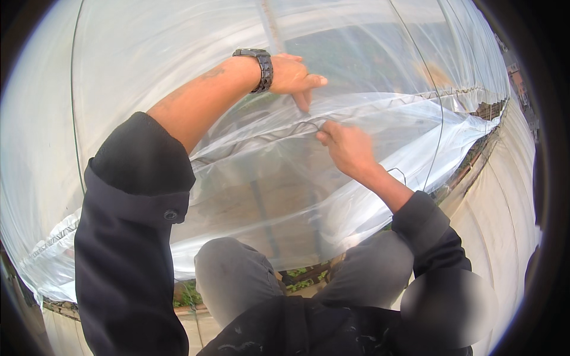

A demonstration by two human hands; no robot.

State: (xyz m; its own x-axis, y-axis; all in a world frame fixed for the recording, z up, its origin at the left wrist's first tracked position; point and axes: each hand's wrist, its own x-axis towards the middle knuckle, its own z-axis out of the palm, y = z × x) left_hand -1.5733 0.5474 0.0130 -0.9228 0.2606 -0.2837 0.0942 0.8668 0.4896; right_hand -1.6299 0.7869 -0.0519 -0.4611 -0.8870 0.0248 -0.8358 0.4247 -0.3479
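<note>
Clear plastic film [237, 184] spreads in front of me over a curved greenhouse-like frame. Across it runs a zigzag wire [261, 137], seated along a narrow channel. My right hand [350, 148] is closed, thumb and finger pinching the dark, bent wire near the middle of that line. Just above and to its left, my left hand [292, 76], with a dark watch [262, 68] on the wrist, reaches over the film. Its thumb points out to the right and a finger presses down at the wire line. The other left fingers are partly hidden.
Thin dark cords [75, 95] cross the film from top to bottom. A loose film edge [427, 148] bunches at the right. My bent knees [231, 273] are close below, with green plants [187, 295] showing through a gap. Pale sheeting [504, 207] slopes away at the right.
</note>
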